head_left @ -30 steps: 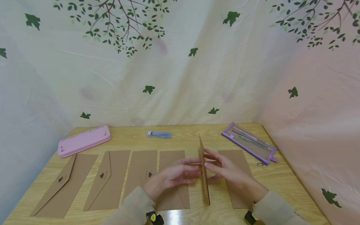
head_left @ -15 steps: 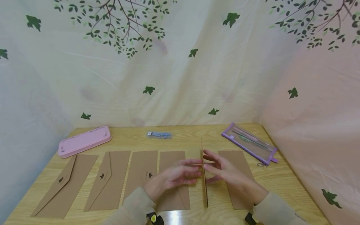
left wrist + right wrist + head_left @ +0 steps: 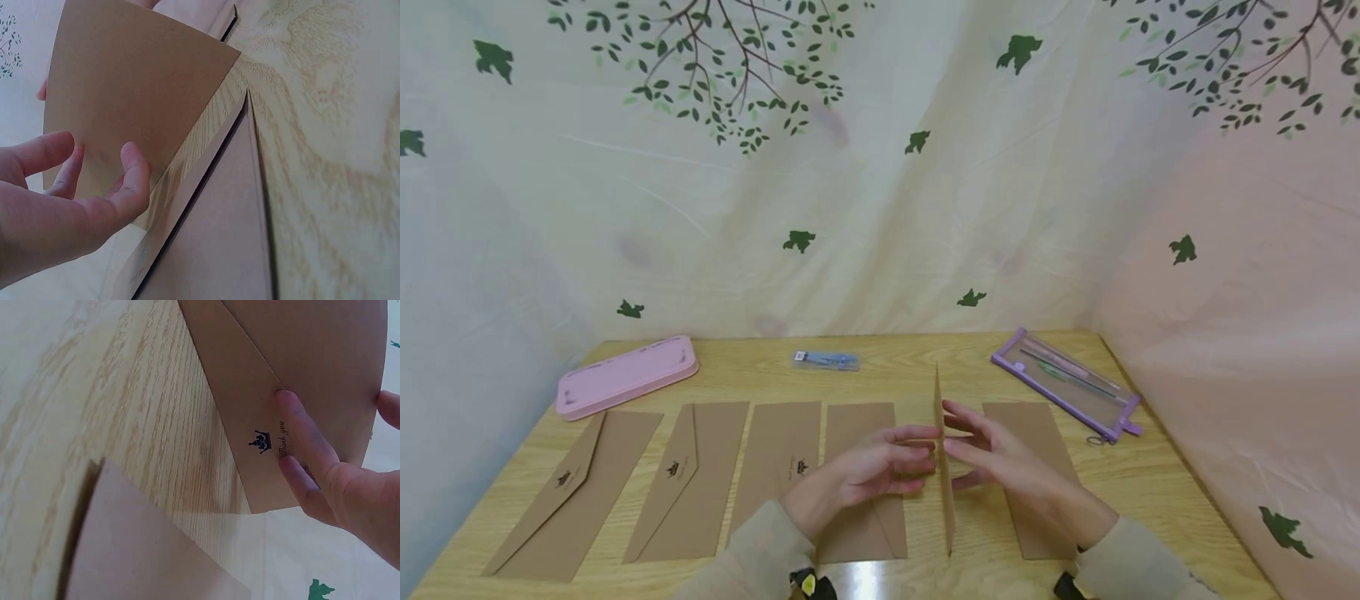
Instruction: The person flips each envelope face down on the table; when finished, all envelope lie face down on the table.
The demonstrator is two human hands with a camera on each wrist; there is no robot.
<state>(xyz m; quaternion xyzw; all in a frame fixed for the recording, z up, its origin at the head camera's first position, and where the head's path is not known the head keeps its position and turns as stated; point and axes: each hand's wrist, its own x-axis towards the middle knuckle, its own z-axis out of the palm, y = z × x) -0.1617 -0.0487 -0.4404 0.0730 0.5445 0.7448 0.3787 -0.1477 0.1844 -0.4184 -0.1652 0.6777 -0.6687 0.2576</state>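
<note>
A brown kraft envelope (image 3: 948, 512) stands on its long edge over the wooden table, seen nearly side-on in the head view. Loosely bent fingers of my left hand (image 3: 880, 462) lie against its plain left side; in the left wrist view that face (image 3: 144, 81) shows no print. From the other side my right hand (image 3: 1011, 458) touches it with spread fingers. The right wrist view shows those fingertips on the flap face, beside a black crown print (image 3: 260, 442) and small "Thank you" lettering. Below my left hand lies another flat envelope (image 3: 859, 421), partly hidden.
More kraft envelopes lie flat in a row: three (image 3: 685, 483) to the left and one (image 3: 1033, 421) under my right forearm. Behind them are a pink case (image 3: 627, 377), a small blue clear packet (image 3: 826, 360) and a purple-edged zip pouch (image 3: 1067, 379) holding pens.
The upright envelope has swivelled slightly, its near end shifting a little left, passing through a fully edge-on view. Both hands stay in almost the same place.
</note>
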